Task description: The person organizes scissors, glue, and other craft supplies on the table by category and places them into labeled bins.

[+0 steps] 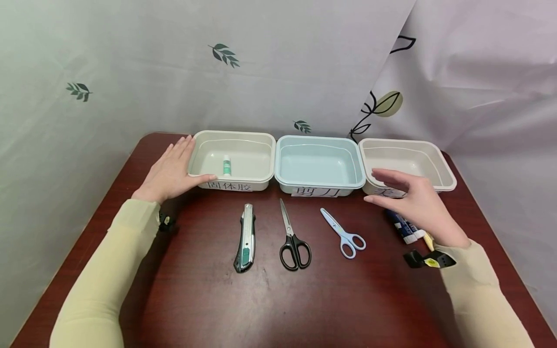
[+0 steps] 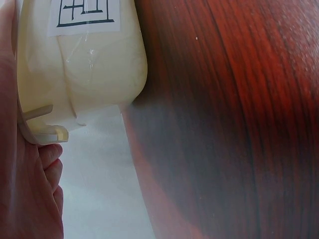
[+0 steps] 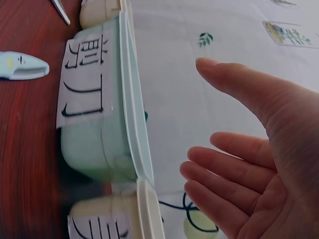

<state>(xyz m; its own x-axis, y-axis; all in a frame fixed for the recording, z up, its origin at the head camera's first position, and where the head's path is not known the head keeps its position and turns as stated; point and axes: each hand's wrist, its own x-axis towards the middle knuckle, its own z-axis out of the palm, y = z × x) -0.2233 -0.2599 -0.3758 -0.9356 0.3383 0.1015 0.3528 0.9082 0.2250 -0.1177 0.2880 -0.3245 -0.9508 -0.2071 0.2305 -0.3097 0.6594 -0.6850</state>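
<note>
My left hand (image 1: 170, 170) rests at the left end of the cream bin (image 1: 235, 181). Its thumb lies along the front rim, and straight fingers reach past the left corner. Inside that bin stands a small green and white glue stick (image 1: 227, 166). My right hand (image 1: 421, 203) hovers, empty, before the right-hand beige bin (image 1: 435, 183), with thumb and fingers spread apart. In the right wrist view, the pale blue bin (image 3: 94, 144) appears beyond that hand's fingers. Partly beneath the right hand lie dark blue tubes (image 1: 402, 226) and a yellow item (image 1: 429, 241), partly hidden.
On the dark red table (image 1: 209, 309) lie a utility knife (image 1: 247, 237), black-handled scissors (image 1: 289, 238) and light blue scissors (image 1: 344, 234). The three bins stand side by side along the back, with paper labels on their fronts. A pale patterned cloth (image 1: 152, 63) hangs behind.
</note>
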